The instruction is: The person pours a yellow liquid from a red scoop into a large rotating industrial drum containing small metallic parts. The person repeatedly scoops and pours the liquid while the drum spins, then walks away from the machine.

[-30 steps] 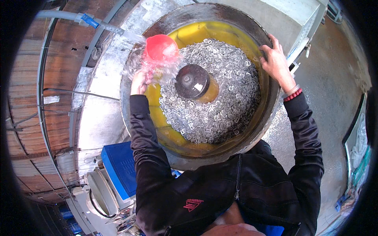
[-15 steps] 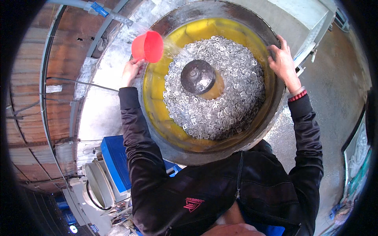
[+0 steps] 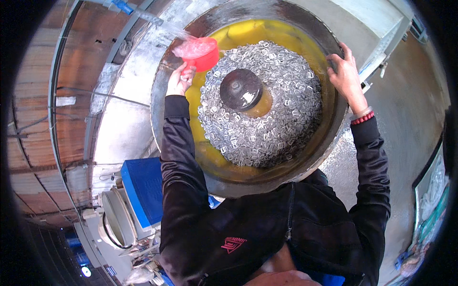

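My left hand [image 3: 181, 78] is closed around the handle of a red plastic scoop [image 3: 206, 56], over the left side of a large round metal tub [image 3: 164, 136]. Water from a pipe [image 3: 149, 17] at the upper left streams into the scoop. The tub has a yellow lining and holds a heap of small grey metal buckle-like pieces [image 3: 257, 140]. From the heap's middle rises a dark, round-topped post [image 3: 241, 89]. My right hand [image 3: 345, 76] rests on the tub's right rim, thumb inside and fingers over the edge.
A blue box [image 3: 142, 190] and a pale bucket with a black handle [image 3: 114, 219] stand at the lower left. A pale ledge [image 3: 367, 24] lies beyond the tub at the upper right. Wet-looking floor [image 3: 400, 143] stretches along the right.
My left hand has moved right with the scoop, further over the tub. The scoop has gone from tipped to more level, and water now collects in it. My right hand stays on the rim.
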